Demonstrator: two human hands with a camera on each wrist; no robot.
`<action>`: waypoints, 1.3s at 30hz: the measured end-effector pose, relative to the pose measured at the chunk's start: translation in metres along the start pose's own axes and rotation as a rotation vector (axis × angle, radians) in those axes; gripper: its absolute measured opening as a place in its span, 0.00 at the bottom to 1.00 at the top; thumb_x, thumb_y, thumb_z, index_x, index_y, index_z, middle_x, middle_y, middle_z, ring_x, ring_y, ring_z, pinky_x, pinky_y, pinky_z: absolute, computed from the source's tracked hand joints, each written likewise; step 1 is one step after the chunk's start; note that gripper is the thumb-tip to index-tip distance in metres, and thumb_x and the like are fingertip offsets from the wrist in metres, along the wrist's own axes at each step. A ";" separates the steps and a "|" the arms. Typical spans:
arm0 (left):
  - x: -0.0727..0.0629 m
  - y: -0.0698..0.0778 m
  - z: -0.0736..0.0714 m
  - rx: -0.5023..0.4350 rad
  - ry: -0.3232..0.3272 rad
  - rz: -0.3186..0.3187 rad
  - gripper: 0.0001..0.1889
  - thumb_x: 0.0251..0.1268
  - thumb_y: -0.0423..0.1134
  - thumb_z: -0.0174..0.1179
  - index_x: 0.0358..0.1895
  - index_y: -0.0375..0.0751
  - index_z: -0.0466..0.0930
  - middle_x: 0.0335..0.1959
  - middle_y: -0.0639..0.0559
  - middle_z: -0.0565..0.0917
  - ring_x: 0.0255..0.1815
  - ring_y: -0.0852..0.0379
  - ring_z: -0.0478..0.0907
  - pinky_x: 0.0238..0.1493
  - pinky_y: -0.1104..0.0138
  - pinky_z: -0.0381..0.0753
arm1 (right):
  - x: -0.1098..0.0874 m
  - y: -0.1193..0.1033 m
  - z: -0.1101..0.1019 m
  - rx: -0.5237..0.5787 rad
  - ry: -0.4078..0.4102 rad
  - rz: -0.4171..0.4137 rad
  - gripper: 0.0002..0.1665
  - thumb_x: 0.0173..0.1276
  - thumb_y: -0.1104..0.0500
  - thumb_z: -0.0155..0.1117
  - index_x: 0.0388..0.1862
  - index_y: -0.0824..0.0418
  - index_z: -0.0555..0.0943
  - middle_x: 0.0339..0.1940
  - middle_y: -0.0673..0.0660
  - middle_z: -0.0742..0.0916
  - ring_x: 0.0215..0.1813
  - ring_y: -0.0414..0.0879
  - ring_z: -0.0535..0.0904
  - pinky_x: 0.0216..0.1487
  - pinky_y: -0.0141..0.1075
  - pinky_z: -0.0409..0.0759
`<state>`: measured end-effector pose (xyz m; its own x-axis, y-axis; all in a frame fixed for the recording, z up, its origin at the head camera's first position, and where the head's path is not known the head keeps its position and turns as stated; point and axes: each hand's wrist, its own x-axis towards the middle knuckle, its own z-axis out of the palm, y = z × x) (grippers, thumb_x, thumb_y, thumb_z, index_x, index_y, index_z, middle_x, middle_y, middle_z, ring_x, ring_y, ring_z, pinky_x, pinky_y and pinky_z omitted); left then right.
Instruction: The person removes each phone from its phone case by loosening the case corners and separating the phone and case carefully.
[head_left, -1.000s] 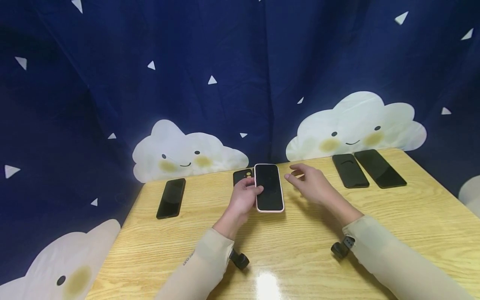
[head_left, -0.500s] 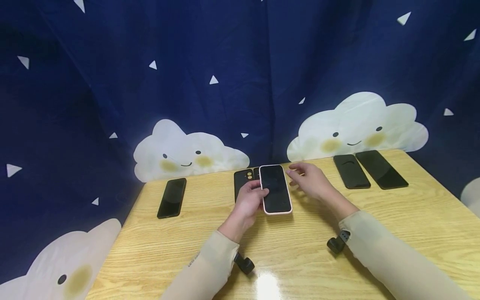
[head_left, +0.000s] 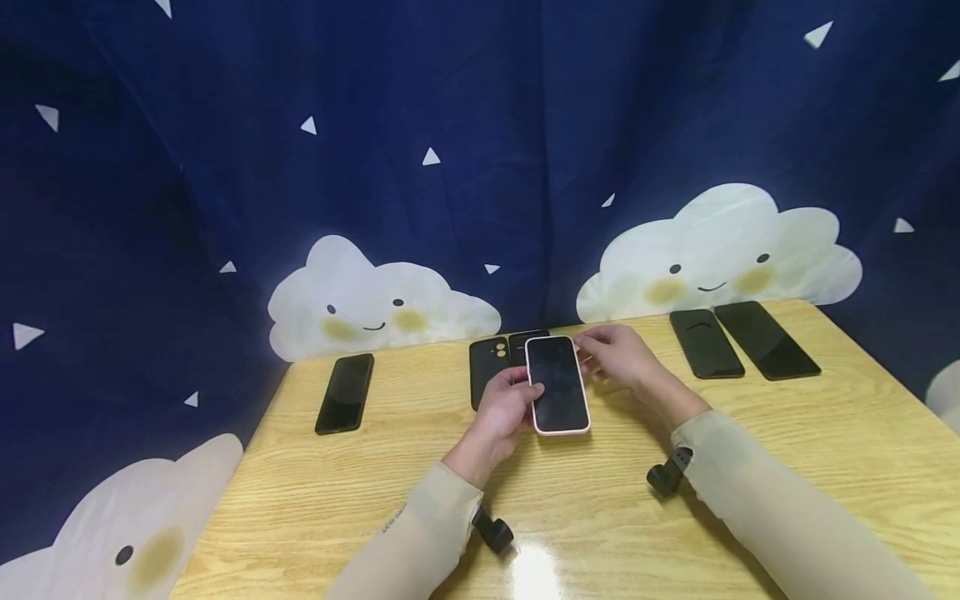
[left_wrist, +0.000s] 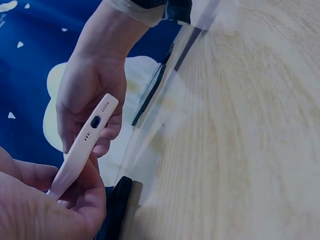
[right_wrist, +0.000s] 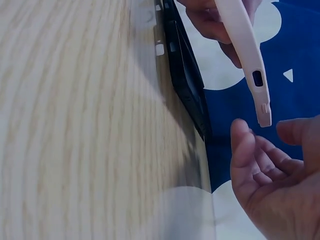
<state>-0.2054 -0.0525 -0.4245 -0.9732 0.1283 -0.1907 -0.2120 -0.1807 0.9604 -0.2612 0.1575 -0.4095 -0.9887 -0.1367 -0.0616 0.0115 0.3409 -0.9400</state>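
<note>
My left hand (head_left: 507, 407) grips a phone in a pale pink case (head_left: 558, 387) by its left side, thumb over the dark screen, above the table. In the left wrist view, the case's bottom edge (left_wrist: 82, 145) shows a port opening and small holes. My right hand (head_left: 618, 358) is beside the phone's upper right corner. In the right wrist view its thumb and fingers (right_wrist: 245, 150) are parted, with a gap between them and the case's corner. Behind the phone lie a black phone case (head_left: 486, 375) with camera cutouts and a second dark item (head_left: 521, 348), partly hidden.
A black phone (head_left: 345, 393) lies at the left of the wooden table (head_left: 360, 500). Two more dark phones, a smaller one (head_left: 707, 343) and a larger one (head_left: 767, 340), lie at the back right. A blue curtain (head_left: 450, 83) with clouds hangs behind the table's far edge.
My left hand has carried the pink-cased phone right and slightly towards me, uncovering more of the black items behind. My right hand has come closer to the phone's upper right corner.
</note>
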 end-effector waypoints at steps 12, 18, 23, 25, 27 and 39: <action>0.000 -0.002 0.001 -0.026 -0.005 -0.022 0.19 0.69 0.25 0.58 0.61 0.30 0.71 0.38 0.46 0.86 0.27 0.59 0.83 0.28 0.68 0.81 | 0.007 0.003 0.000 0.088 -0.033 0.057 0.21 0.80 0.60 0.53 0.60 0.75 0.80 0.29 0.52 0.87 0.29 0.40 0.83 0.29 0.32 0.83; 0.000 -0.001 0.001 -0.021 -0.012 -0.040 0.18 0.69 0.25 0.57 0.61 0.29 0.74 0.39 0.46 0.87 0.28 0.60 0.83 0.29 0.69 0.82 | 0.011 0.003 -0.001 0.149 -0.061 0.080 0.23 0.79 0.60 0.54 0.60 0.78 0.78 0.28 0.52 0.87 0.27 0.38 0.81 0.28 0.30 0.82; 0.000 0.000 0.000 -0.007 -0.027 -0.063 0.17 0.71 0.26 0.58 0.61 0.27 0.76 0.41 0.44 0.88 0.31 0.60 0.85 0.31 0.68 0.83 | 0.015 0.004 -0.002 0.157 -0.072 0.090 0.22 0.79 0.59 0.55 0.59 0.77 0.79 0.27 0.52 0.87 0.27 0.38 0.81 0.28 0.29 0.82; 0.000 0.001 0.000 -0.011 -0.034 -0.071 0.17 0.71 0.26 0.58 0.60 0.26 0.77 0.40 0.44 0.88 0.31 0.59 0.85 0.32 0.68 0.84 | 0.016 0.005 -0.003 0.172 -0.076 0.085 0.21 0.78 0.60 0.55 0.58 0.78 0.79 0.27 0.52 0.87 0.26 0.38 0.81 0.28 0.29 0.82; -0.001 0.002 0.000 -0.018 -0.039 -0.076 0.16 0.71 0.26 0.58 0.60 0.26 0.77 0.39 0.44 0.87 0.32 0.59 0.85 0.32 0.68 0.84 | 0.017 0.006 -0.003 0.186 -0.078 0.078 0.20 0.77 0.61 0.55 0.56 0.78 0.79 0.26 0.52 0.87 0.26 0.38 0.81 0.27 0.28 0.81; -0.001 0.003 -0.001 -0.037 -0.038 -0.078 0.17 0.70 0.26 0.59 0.60 0.28 0.78 0.37 0.47 0.85 0.31 0.58 0.83 0.30 0.69 0.83 | 0.019 0.006 -0.003 0.213 -0.071 0.061 0.21 0.76 0.61 0.57 0.55 0.80 0.78 0.26 0.53 0.87 0.25 0.39 0.81 0.28 0.30 0.83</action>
<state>-0.2050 -0.0539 -0.4215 -0.9496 0.1805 -0.2561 -0.2909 -0.2042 0.9347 -0.2806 0.1599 -0.4153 -0.9724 -0.1890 -0.1369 0.1096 0.1479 -0.9829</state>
